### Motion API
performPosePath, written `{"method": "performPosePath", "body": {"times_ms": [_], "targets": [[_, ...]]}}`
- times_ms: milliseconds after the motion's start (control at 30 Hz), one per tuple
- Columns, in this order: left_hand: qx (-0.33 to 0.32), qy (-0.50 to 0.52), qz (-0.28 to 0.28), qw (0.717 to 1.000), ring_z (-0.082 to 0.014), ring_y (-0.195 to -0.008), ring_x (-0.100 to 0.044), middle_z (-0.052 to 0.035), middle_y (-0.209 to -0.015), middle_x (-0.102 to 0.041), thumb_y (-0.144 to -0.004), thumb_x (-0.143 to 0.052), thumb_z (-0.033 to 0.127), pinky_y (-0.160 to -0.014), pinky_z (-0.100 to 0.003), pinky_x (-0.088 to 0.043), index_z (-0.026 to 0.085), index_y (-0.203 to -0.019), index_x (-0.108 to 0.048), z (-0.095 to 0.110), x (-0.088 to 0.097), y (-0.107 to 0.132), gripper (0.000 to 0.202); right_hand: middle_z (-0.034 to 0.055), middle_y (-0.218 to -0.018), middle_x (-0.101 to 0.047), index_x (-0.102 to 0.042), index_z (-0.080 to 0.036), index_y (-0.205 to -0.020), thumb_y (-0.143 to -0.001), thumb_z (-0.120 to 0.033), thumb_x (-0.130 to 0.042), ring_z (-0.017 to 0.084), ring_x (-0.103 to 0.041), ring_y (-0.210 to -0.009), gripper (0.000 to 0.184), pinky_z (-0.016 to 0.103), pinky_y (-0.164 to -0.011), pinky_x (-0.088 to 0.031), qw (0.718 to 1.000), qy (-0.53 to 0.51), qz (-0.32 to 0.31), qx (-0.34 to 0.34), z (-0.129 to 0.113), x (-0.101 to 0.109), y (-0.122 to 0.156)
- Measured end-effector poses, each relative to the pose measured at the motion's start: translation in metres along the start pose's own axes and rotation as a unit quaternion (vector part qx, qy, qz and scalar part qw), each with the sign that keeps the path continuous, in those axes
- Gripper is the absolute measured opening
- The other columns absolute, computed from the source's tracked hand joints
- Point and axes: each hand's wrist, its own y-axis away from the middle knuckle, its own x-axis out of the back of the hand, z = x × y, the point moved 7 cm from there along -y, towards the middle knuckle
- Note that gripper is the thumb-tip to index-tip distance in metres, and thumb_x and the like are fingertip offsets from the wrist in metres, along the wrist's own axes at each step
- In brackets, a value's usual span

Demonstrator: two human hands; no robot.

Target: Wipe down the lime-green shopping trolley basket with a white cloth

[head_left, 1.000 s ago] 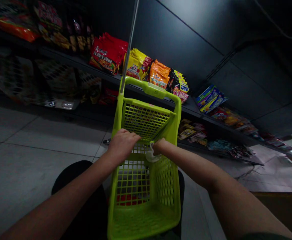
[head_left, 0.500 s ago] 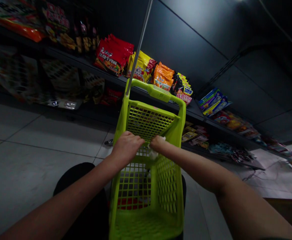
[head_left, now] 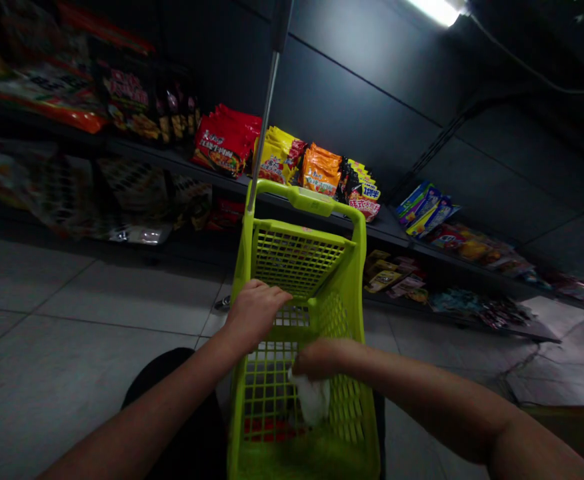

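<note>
The right hand (head_left: 325,358) closed narrowly on a crumpled white cloth (head_left: 312,398), which hung inside the green basket (head_left: 358,280) beside its mesh wall. The left hand (head_left: 255,317) curled over the basket's inner panel, steadying it. Beyond the handle (head_left: 312,200), red noodle packets (head_left: 225,141) lined a shelf (head_left: 387,233).

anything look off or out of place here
A dark, crack-like line runs across the floor tiles on the right; in this dim light, I can't tell whether it's a crack or a cable. A white tissue also dangles from the right hand inside the green basket, which looks slightly unusual.
</note>
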Motion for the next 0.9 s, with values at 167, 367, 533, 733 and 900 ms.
{"method": "performPosePath", "body": {"times_ms": [167, 367, 533, 733, 900], "targets": [[0.013, 0.011, -0.008, 1.0, -0.0197, -0.1, -0.071, 0.0011, -0.114, -0.077, -0.095, -0.052, 0.008, -0.091, -0.039, -0.041, 0.029, -0.123, -0.067, -0.001, 0.004, -0.002, 0.038, 0.0151, -0.127, -0.063, -0.065, -0.018, -0.122, -0.095, -0.014, -0.049, 0.026, -0.056, -0.117, 0.031, 0.039, -0.101, -0.046, 0.864, 0.011, 0.478, -0.156, 0.088, 0.16, 0.037], [0.023, -0.013, -0.059, 0.998, -0.0201, -0.1, -0.071, 0.001, -0.11, -0.078, -0.093, -0.051, 0.007, -0.092, -0.04, -0.042, 0.031, -0.121, -0.069, 0.007, 0.005, -0.002, 0.041, 0.0104, -0.13, -0.065, -0.065, -0.02, -0.123, -0.098, -0.017, -0.047, 0.024, -0.054, -0.122, 0.031, 0.038, -0.108, -0.039, 0.764, -0.001, 0.629, -0.145, 0.086, 0.224, 0.007], [0.05, -0.04, -0.082, 0.995, -0.0203, -0.102, -0.071, -0.0005, -0.115, -0.078, -0.093, -0.049, 0.005, -0.096, -0.041, -0.042, 0.029, -0.119, -0.071, 0.008, 0.005, -0.004, 0.041, 0.0108, -0.11, -0.071, -0.066, -0.019, -0.114, -0.098, -0.024, -0.05, 0.023, -0.063, -0.104, 0.024, 0.036, -0.098, -0.042, 0.815, -0.009, 0.547, -0.193, 0.112, 0.219, 0.013], [0.068, -0.105, -0.145, 0.981, -0.0224, -0.11, -0.069, -0.0057, -0.123, -0.075, -0.096, -0.047, 0.012, -0.102, -0.043, -0.041, 0.026, -0.131, -0.064, 0.012, -0.005, -0.007, 0.041, 0.0129, -0.114, -0.071, -0.063, -0.017, -0.124, -0.096, -0.019, -0.05, 0.024, -0.062, -0.109, 0.031, 0.043, -0.113, -0.028, 0.771, -0.047, 0.562, -0.297, 0.18, 0.163, 0.091], [0.094, -0.137, -0.222, 0.961, -0.031, -0.115, -0.067, -0.0146, -0.131, -0.069, -0.095, -0.055, 0.021, -0.103, -0.051, -0.044, 0.019, -0.14, -0.057, 0.017, -0.023, -0.028, 0.045, 0.0097, -0.118, -0.069, -0.064, -0.017, -0.115, -0.091, -0.013, -0.051, 0.022, -0.059, -0.113, 0.028, 0.034, -0.108, -0.033, 0.756, -0.052, 0.603, -0.249, 0.187, 0.131, 0.111]]}}
